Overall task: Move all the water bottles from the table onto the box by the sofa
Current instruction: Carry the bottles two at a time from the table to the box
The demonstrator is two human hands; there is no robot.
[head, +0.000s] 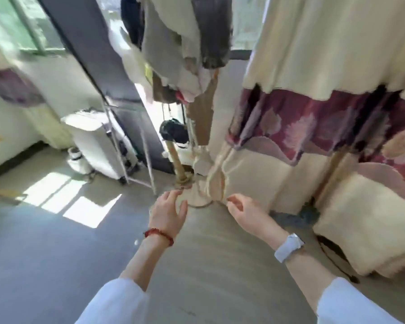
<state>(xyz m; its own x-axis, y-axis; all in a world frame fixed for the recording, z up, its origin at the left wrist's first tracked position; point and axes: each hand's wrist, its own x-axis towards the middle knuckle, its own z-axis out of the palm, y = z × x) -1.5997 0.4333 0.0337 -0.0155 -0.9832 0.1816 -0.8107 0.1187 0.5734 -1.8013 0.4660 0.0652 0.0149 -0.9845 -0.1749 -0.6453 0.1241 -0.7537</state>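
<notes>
**Head view: a count of what shows**

Two hands are in view, the left hand and the right hand, both empty with fingers loosely spread. Two white sleeves show at the bottom edge. One red bead bracelet circles the left wrist; one pale-strapped watch sits on the right. One wooden coat stand rises from the floor. One cream and maroon curtain hangs at right. One white appliance stands by the wall. Two sunlit patches lie on the floor.
</notes>
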